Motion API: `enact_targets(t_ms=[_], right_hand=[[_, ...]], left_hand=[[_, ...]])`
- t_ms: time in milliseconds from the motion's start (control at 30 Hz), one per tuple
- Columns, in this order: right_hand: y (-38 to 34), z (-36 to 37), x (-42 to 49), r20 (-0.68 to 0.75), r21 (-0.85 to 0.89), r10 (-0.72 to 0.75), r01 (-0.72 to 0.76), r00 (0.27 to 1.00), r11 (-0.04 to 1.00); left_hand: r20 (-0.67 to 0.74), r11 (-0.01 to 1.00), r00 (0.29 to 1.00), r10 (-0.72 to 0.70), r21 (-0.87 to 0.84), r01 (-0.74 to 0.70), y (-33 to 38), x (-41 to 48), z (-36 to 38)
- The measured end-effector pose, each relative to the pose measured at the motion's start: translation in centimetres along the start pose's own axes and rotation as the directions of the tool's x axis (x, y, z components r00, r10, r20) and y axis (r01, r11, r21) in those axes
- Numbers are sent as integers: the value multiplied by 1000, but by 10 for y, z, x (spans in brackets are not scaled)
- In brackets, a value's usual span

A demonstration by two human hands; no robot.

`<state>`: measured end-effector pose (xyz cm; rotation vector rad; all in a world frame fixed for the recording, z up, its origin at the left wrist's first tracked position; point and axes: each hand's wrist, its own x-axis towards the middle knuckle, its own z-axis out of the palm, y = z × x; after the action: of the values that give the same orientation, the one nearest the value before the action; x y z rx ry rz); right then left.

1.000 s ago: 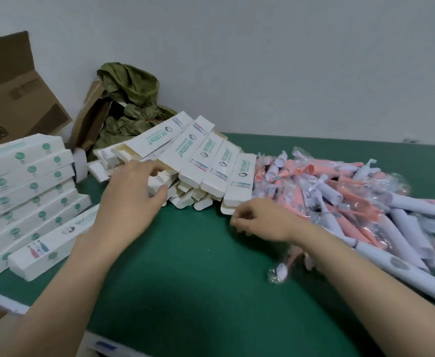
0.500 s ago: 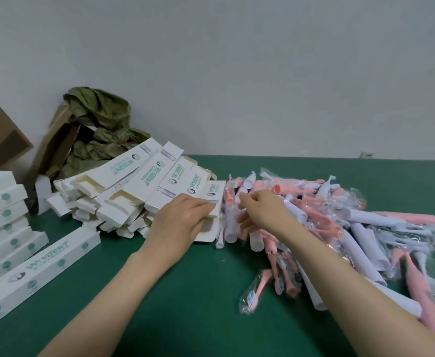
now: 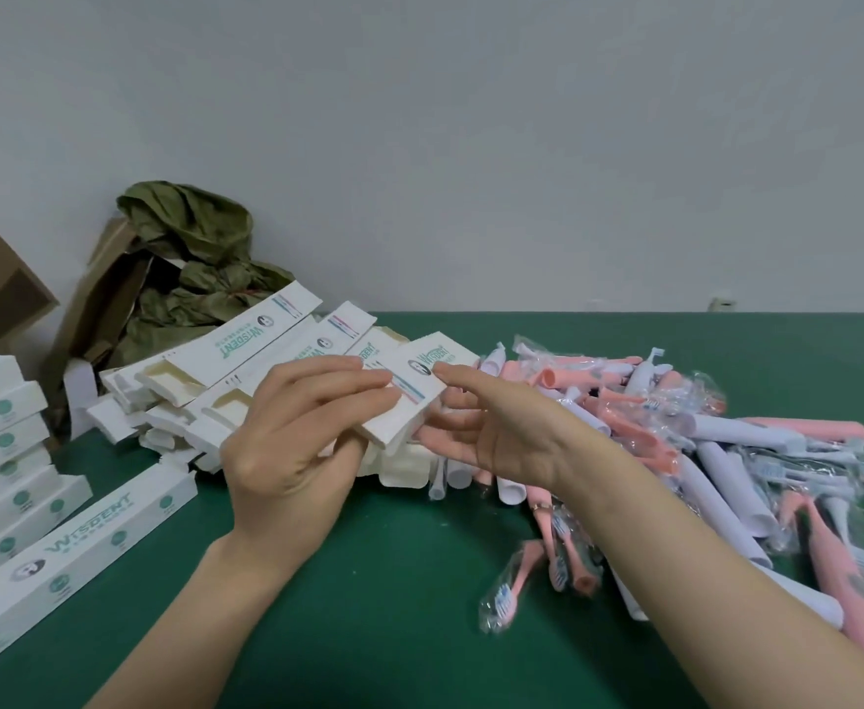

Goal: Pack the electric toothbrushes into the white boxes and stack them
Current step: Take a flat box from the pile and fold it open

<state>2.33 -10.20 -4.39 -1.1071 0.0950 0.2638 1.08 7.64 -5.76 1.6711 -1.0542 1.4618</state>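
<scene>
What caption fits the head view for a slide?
Left hand holds a white box above the pile of open boxes; right hand touches its end, beside pink and white toothbrushes.

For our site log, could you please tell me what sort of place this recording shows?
Probably a small packing workstation: a green table holds a heap of bagged toothbrushes, a fan of open-ended white boxes and closed boxes stacked at the left.
</scene>
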Motion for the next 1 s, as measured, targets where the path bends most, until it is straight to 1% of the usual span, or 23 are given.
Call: enact_targets(t_ms=[33,67,100,133,167,200,233,267,333,400,467,500,533,567,600,633,667,700,733,800,867,967,1000], right_hand=[[-1,1,0,-11,88,-24,24,1000,996],[-2,0,0,-35,158,-66,71,997,985],[-4,-1,0,-71,202,-114,126,991,971],[-5,-2,1,-103,236,-153,174,983,956],[-7,-3,1,-124,270,-171,199,977,942],[-8,-4,1,-136,309,-164,199,977,930],[-8,-5,1,-136,343,-142,181,980,922],[-7,-4,1,-120,376,-117,154,986,914],[-3,-2,1,-32,461,-87,92,996,882],[-2,-1,0,54,522,-90,49,994,852],[-5,-2,-1,45,450,-112,80,993,890],[-5,-3,-1,-11,334,-126,123,992,935],[-5,-3,1,-90,151,-159,171,983,974],[-3,-4,2,-170,-74,-223,213,960,974],[-3,-3,1,-228,-274,-329,263,916,925],[-4,-1,-1,-240,-405,-455,337,858,850],[-6,3,-5,-203,-459,-566,433,799,775],[-8,8,-10,-135,-460,-649,533,749,711],[-8,13,-14,-58,-435,-705,618,707,655],[-7,20,-21,70,-385,-764,724,641,572],[-1,23,-24,145,-375,-808,787,571,490],[7,27,-27,205,-461,-848,812,489,357],[8,28,-27,219,-498,-868,816,447,294]], left_hand=[[0,998,999,-54,-22,54,-1,2,1],[11,982,986,-164,-89,164,-3,4,3],[43,929,949,-311,-198,313,-4,7,6],[103,833,889,-446,-316,454,-4,10,8],[182,727,827,-532,-403,556,-5,14,11],[258,645,784,-564,-455,614,-6,17,15],[318,608,772,-551,-481,632,-7,18,18],[360,606,780,-513,-491,625,-7,20,22],[394,669,811,-433,-463,582,-5,22,31],[382,753,828,-411,-369,545,-2,24,40],[274,829,861,-429,-259,496,2,27,50],[199,869,890,-411,-210,448,4,28,54],[133,902,915,-382,-161,400,5,29,57],[85,925,931,-354,-117,363,6,30,59],[56,939,942,-331,-78,335,7,29,61],[42,947,948,-316,-50,318,7,29,62],[34,947,948,-318,-32,319,8,29,63],[22,942,942,-335,-21,336,10,30,63],[-1,935,935,-356,-9,356,12,30,62],[-41,927,926,-375,10,375,18,31,60],[-40,922,921,-387,14,388,22,30,56],[-25,908,908,-419,13,419,25,29,52],[-26,906,905,-424,15,424,26,29,51]])
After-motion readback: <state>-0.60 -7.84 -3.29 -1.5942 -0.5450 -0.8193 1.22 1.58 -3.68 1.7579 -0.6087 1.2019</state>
